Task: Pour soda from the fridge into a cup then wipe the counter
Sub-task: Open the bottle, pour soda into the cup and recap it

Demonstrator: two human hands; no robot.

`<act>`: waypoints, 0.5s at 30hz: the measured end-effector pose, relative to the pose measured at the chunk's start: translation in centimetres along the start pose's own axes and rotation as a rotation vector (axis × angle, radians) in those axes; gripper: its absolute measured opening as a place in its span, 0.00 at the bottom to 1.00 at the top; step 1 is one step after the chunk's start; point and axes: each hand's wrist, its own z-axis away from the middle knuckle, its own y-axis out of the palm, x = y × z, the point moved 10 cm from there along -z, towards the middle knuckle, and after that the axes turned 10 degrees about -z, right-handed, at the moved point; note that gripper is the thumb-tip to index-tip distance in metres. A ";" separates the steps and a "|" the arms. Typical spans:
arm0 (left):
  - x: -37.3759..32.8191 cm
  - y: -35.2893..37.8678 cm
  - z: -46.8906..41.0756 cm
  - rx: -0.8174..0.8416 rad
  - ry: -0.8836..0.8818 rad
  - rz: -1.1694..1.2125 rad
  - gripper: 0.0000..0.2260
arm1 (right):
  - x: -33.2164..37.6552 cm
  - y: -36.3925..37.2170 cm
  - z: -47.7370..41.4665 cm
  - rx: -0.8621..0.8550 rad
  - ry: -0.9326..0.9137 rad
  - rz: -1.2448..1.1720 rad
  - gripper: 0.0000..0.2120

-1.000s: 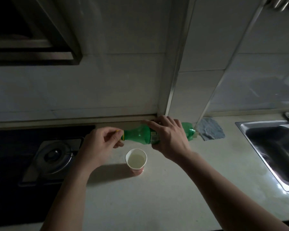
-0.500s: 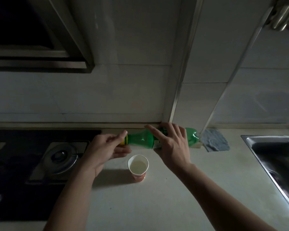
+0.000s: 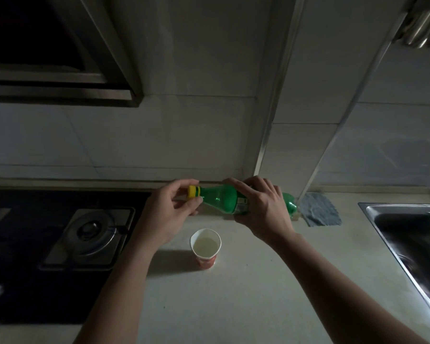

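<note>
**Both hands on the capped green bottle, above the filled cup**

The left hand (image 3: 169, 214) pinches the yellow cap (image 3: 191, 191) between thumb and fingertips. The right hand (image 3: 263, 209) is wrapped around the label part of the green bottle (image 3: 221, 198). The bottle is held on its side in the air, close to the tiled wall, with the cap pointing to nine o'clock and the base to three.

At six o'clock from the bottle, and apart from it, the paper cup (image 3: 205, 247) stands upright on the pale counter (image 3: 233, 294) with pale liquid inside. Near the bottle's base, at three o'clock, a grey cloth (image 3: 318, 209) lies flat on the counter by the wall corner. Farther toward three o'clock is the steel sink (image 3: 372, 212).

At nine o'clock from the cup, a gas burner (image 3: 92, 232) sits in the dark hob. A range hood (image 3: 60, 90) hangs at eleven o'clock of the view
</note>
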 end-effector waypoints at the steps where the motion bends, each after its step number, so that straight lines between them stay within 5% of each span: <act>1: 0.0 0.0 0.0 -0.002 0.000 -0.006 0.14 | 0.0 0.0 0.0 0.000 -0.002 0.003 0.42; 7: 0.2 -0.6 -0.2 -0.075 0.013 -0.067 0.06 | 0.1 0.0 0.2 -0.010 -0.022 0.017 0.42; 15: 0.5 -0.2 -0.3 0.055 0.096 -0.053 0.18 | -0.2 0.6 0.3 0.038 0.007 -0.053 0.43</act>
